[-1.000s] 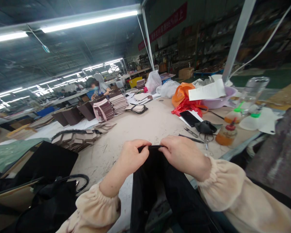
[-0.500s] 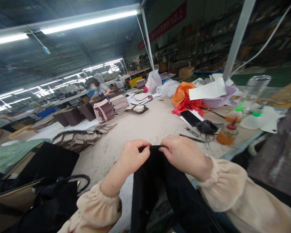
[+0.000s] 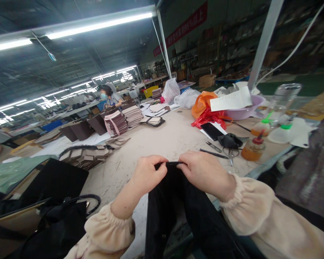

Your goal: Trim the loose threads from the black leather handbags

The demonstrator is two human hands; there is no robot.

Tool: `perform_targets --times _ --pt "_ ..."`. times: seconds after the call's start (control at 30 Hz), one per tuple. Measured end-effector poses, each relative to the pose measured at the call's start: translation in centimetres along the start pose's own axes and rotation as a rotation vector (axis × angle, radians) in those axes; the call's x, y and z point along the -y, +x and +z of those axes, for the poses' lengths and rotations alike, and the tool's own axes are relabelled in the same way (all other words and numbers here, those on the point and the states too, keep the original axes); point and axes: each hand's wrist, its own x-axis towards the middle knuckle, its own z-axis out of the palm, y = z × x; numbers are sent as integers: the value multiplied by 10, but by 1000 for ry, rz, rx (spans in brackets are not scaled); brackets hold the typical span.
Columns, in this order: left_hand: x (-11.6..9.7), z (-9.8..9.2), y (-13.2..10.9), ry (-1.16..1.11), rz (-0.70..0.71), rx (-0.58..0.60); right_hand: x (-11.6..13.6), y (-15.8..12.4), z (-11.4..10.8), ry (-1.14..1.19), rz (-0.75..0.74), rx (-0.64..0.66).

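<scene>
In the head view, my left hand point(image 3: 152, 172) and my right hand point(image 3: 201, 172) are side by side at the near edge of the table. Both pinch the top edge of a black bag point(image 3: 166, 205), thumbs toward each other with a short stretch of dark rim between them. The bag's soft black sides hang below my hands toward my lap, and its lower part runs out of view. To the left, another black bag point(image 3: 56, 223) with a curved handle point(image 3: 93, 197) lies beside a black panel point(image 3: 56, 181).
Brown cut pieces point(image 3: 83, 156) and stacked panels point(image 3: 116, 124) line the table's left side. At right are a phone point(image 3: 211, 131), tweezers point(image 3: 214, 146), scissors point(image 3: 230, 154), an amber glue bottle point(image 3: 253, 149) and a purple basin point(image 3: 241, 112). A masked co-worker point(image 3: 115, 98) sits across.
My hands and the black bag stay almost still, with the pinch unchanged. The co-worker across the table has shifted their head and arms slightly.
</scene>
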Motion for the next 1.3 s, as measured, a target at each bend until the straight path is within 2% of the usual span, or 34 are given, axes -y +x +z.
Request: perform_targets --times 0.43,0.63,0.87,1.03,1.2,1.3 --pt "-3 -3 0 33 30 13 1 0 2 10 2 -19" --pt "3 -3 -3 40 18 -81 0 -1 2 7 -5 -26" --pt "8 -6 -3 93 254 -75 2 0 2 22 0 -30" --pt "12 -6 -1 294 448 -31 3 0 5 24 -7 -49" --pt "7 -9 0 464 480 22 4 0 6 21 -6 -54" --pt "6 -11 0 498 487 -2 6 0 5 26 -11 -61"
